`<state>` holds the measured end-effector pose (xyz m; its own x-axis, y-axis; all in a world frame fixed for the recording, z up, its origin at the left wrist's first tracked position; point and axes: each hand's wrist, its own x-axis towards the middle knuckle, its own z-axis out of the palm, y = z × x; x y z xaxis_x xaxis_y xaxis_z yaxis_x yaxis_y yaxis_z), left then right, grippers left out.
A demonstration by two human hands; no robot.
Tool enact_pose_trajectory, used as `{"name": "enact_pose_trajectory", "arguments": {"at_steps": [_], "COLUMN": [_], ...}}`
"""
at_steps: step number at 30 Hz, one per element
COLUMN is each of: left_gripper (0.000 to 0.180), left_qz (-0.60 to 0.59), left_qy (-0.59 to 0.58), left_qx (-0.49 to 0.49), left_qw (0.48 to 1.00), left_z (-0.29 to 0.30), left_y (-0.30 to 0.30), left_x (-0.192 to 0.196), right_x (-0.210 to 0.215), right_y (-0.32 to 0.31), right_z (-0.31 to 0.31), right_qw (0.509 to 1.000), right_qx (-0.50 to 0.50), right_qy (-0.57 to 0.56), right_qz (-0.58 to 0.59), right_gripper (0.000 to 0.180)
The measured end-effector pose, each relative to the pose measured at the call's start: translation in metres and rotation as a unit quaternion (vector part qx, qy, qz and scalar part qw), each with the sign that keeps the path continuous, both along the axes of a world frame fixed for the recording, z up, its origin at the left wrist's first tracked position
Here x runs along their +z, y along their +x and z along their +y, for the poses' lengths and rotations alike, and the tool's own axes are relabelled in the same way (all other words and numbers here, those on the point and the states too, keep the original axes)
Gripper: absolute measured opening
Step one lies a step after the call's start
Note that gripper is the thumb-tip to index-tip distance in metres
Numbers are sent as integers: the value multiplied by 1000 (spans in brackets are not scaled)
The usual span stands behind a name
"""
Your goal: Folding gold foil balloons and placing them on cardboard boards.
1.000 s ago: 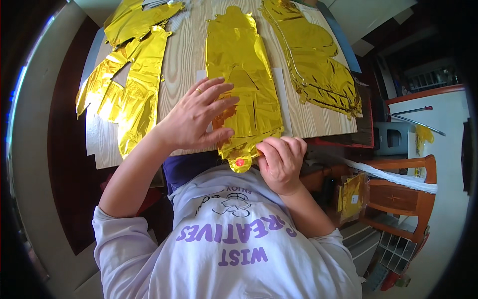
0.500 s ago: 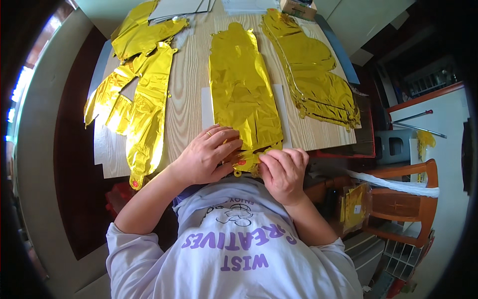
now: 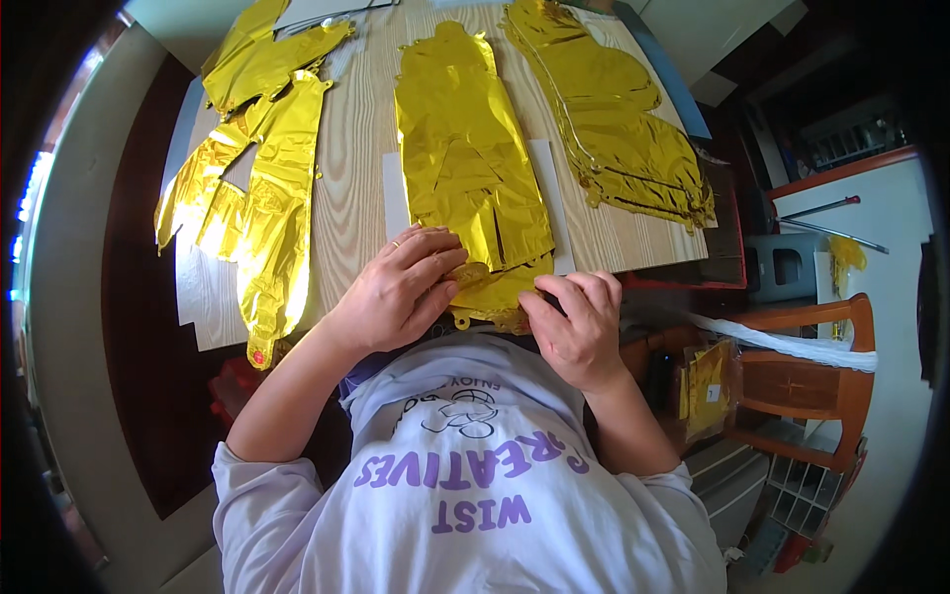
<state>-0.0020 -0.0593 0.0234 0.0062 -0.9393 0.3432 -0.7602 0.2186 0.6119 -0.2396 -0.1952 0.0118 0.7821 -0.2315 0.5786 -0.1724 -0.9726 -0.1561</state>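
A flat gold foil balloon [image 3: 475,148] lies lengthwise down the middle of the table on a pale board [image 3: 550,188]. Its near end sits at the table's front edge, where a small tab with a hole sticks out. My left hand [image 3: 401,287] is closed on the left side of this end, fingers curled over the foil. On the right corner, my right hand [image 3: 579,322] pinches the foil between thumb and fingers. Part of the near edge is hidden under my fingers.
More flat gold foil balloons lie on the wood-grain table [image 3: 348,168]: a branching one [image 3: 282,188] at left and a wide one [image 3: 618,119] at right. Grey sheets [image 3: 322,10] lie at the back. A wooden chair [image 3: 802,396] with a white strip stands at right.
The near end of the middle balloon is spread wider and flatter, and its red spot no longer shows. My hands have moved slightly apart. The whole view has shifted a little.
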Motion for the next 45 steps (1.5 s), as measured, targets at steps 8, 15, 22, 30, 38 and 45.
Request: {"name": "enact_pose_trajectory", "arguments": {"at_steps": [8,15,22,30,38,45], "left_gripper": [24,26,27,20,24,30], "left_qz": [-18,-14,-47,-32,-36,-41], "left_qy": [-30,-29,-41,-50,-54,-60], "left_qx": [-10,-13,13,38,33,29], "left_qw": [999,999,998,998,997,997], "left_z": [0,1,-1,-2,-1,0], "left_y": [0,-2,-5,-8,-9,-9], "left_x": [-6,-1,-5,-7,-9,-12], "right_x": [-4,-1,13,-2,-22,-20], "right_y": [10,21,35,19,36,29], "right_z": [4,9,3,16,26,24], "right_qw": [1000,998,996,996,999,998], "right_qx": [-13,-3,-13,36,31,32], "right_qy": [-1,47,66,-3,-8,-4], "right_qz": [-26,-37,-60,-84,-39,-48], "right_gripper": [25,18,18,31,26,31]}}
